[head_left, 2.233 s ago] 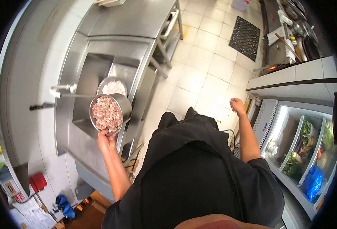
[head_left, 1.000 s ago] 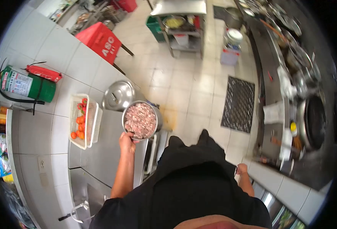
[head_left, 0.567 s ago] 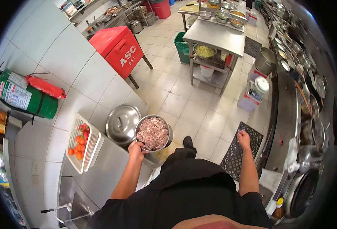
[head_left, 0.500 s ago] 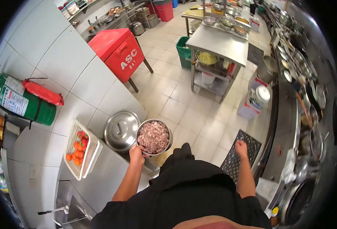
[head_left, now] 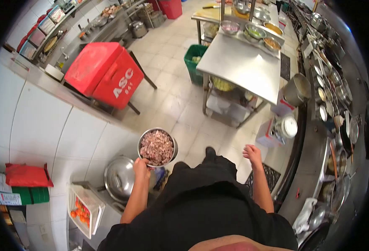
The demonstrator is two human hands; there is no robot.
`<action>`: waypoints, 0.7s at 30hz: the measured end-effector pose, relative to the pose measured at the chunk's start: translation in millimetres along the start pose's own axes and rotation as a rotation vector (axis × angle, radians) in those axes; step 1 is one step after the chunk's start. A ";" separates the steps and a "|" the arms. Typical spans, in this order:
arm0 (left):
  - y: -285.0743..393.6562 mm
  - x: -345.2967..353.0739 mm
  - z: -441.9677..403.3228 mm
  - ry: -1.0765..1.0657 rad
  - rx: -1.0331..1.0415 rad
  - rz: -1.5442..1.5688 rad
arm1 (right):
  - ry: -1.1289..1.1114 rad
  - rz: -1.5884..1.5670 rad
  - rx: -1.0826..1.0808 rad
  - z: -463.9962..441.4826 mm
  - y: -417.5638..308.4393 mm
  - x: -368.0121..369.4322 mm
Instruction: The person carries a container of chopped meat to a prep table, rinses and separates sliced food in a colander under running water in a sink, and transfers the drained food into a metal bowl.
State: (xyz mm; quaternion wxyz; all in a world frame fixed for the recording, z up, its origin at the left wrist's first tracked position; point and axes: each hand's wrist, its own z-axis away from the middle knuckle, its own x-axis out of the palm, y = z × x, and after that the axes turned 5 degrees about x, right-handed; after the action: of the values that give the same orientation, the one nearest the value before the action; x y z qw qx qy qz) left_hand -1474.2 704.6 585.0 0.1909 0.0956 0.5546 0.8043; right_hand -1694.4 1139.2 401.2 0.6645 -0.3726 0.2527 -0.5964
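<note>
My left hand (head_left: 141,168) is closed on the near edge of a round metal pot (head_left: 175,153). I cannot tell whether it grips the rim or a handle. Raw chopped meat (head_left: 157,147), pinkish and in small pieces, fills the pot nearly to the top. The pot is held out in front of my left leg, over the floor. My right hand (head_left: 252,154) hangs in the air on the other side with nothing in it, its fingers loosely apart. A large round metal lid (head_left: 119,178) lies on the left, close to my left forearm.
Ahead stands a steel table (head_left: 243,62) with several bowls at its far end. A red box (head_left: 105,73) on legs is beyond the wall at left. Below it, a white basket (head_left: 95,213) contains tomatoes (head_left: 82,213). White-lidded bucket (head_left: 287,126) and pan-laden stove line (head_left: 337,167) are at right.
My body has moved forward, so the steel table and red box are nearer. The pot of meat came along in my left hand. My right hand's fingers have loosened from a fist.
</note>
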 end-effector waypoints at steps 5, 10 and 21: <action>39.3 70.4 -64.0 0.013 -0.026 0.030 | -0.496 0.050 -0.073 -81.3 -172.9 154.3; 70.8 138.0 -114.9 0.055 -0.031 0.070 | -0.924 0.329 -0.019 -121.9 -257.0 288.6; 135.3 213.4 -341.8 -0.070 -0.037 -0.050 | -0.726 0.383 0.066 -274.6 -289.4 472.0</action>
State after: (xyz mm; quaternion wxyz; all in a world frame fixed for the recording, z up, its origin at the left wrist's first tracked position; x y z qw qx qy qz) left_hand -1820.2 458.1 572.9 0.2319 0.1064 0.5349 0.8055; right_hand -2007.6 619.9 519.7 0.8211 -0.4835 0.0471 -0.2997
